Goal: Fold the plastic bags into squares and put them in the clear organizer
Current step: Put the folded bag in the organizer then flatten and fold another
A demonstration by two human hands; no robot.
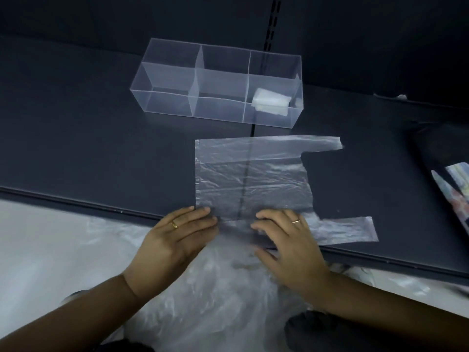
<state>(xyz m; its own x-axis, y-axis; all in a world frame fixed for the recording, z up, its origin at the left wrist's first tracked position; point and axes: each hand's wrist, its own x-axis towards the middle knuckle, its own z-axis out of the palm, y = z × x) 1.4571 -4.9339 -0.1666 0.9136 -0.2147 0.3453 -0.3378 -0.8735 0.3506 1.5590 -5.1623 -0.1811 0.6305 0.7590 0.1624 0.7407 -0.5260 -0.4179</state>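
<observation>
Head view: thin translucent plastic bag lies flat just before the clear divided organizer, left hand and right hand flat-fingered on its near edge; slippery film may slide, skewing the fold.

I see the shelf running across the scene, with the clear organizer on it at the far side, left of centre. 1 folded bag lies in the organizer's right-end section. Nearer and slightly right, a plastic bag lies flat on the shelf, its 2 handles pointing right, 1 far and 1 near. The left hand rests on the bag's near left corner; the right hand rests on its near edge, just to the right. Below the shelf's near edge, a pile of bags lies under both hands. Printed items lie at the right edge.
</observation>
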